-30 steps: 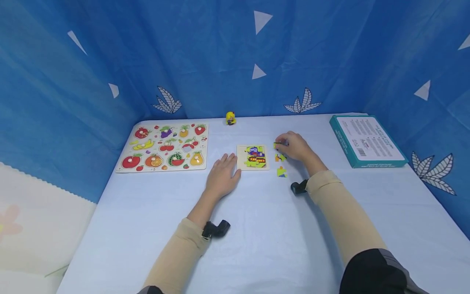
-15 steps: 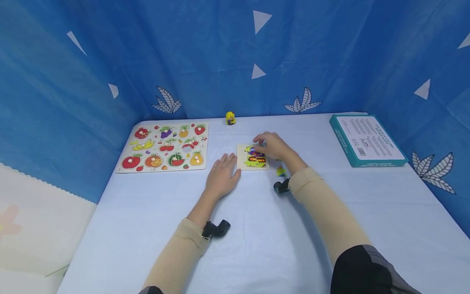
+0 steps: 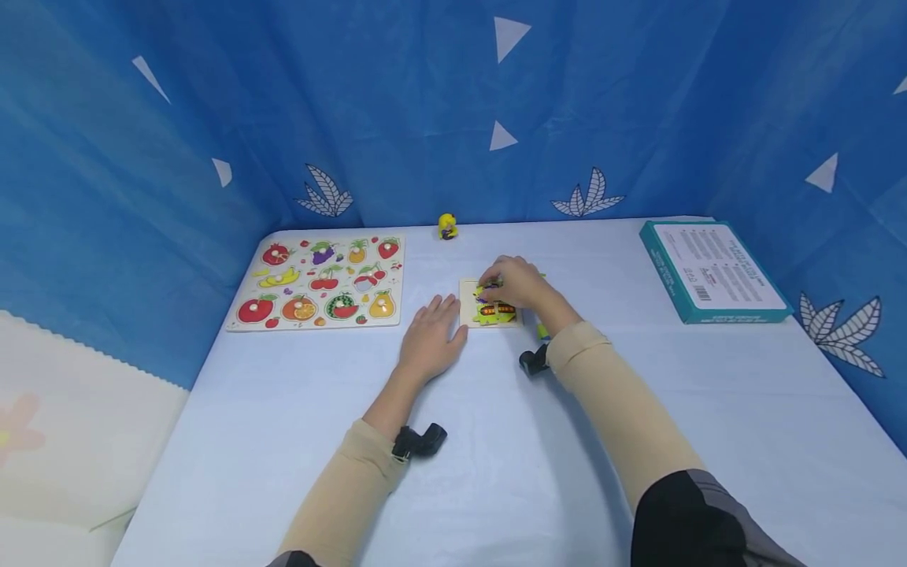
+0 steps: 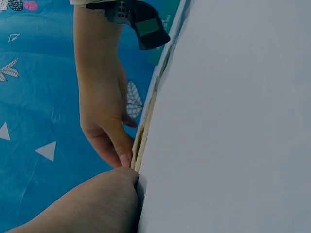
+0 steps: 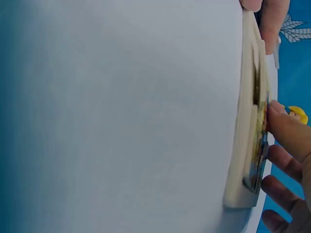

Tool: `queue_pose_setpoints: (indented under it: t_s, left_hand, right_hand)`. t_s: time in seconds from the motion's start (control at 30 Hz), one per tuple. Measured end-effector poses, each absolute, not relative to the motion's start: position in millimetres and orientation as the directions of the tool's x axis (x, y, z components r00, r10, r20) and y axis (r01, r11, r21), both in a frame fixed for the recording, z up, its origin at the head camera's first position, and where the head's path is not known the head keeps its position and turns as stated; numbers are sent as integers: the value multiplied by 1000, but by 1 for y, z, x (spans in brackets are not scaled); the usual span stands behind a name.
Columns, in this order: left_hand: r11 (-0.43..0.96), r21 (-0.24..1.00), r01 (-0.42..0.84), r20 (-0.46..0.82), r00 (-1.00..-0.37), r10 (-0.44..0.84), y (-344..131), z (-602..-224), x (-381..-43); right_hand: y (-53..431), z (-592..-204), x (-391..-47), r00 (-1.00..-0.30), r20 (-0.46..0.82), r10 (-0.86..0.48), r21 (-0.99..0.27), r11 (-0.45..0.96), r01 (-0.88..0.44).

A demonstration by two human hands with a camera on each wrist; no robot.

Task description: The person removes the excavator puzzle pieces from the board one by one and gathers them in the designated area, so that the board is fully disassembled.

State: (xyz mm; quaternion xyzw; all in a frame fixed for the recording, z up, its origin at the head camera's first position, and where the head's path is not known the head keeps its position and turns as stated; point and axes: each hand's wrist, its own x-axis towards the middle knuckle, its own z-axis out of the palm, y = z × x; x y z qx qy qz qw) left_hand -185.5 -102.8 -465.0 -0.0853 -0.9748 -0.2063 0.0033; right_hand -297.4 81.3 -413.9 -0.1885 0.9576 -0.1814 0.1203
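Observation:
A small wooden jigsaw board [image 3: 468, 315] with a bright vehicle picture lies mid-table; its pale edge [image 5: 237, 170] shows side-on in the right wrist view. Over its upper right part my right hand [image 3: 520, 282] bends down, thumb and fingers pinching a puzzle piece [image 5: 265, 151] low against the picture. The fingers largely hide this piece. My left hand [image 3: 428, 339] rests flat on the table at the board's left side, fingers extended and thumb by its edge. A loose green-and-blue puzzle piece [image 3: 543, 331] lies right of the board, partly behind the right wrist.
A fruit peg puzzle [image 3: 390, 307] lies at the left, near the left hand. At the back stands a small yellow figure [image 3: 447, 227]. A teal-edged box [image 3: 716, 268] lies at the right rear. The blue curtain [image 3: 425, 102] hangs behind the table.
My right hand has moved left from the loose pieces to over the board and lowered to its picture. The left hand has stayed in place beside the board.

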Motion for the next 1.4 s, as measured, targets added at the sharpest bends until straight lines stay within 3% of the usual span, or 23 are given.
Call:
queue_pose_setpoints:
  t_s: [0.57, 1.07, 1.4]
  left_hand:
    - [902, 403, 156, 25, -987, 159, -102, -464, -185]
    - [902, 404, 155, 30, -987, 156, -102, -463, -186]
    - [907, 388, 165, 37, -986, 164, -102, -465, -186]
  right_hand:
    - [90, -416, -300, -870, -217, -443, -460, 832, -309]
    - [75, -415, -298, -906, -179, -384, -405, 868, -288]
    - [74, -410, -298, -881, -207, -425, -450, 841, -300]
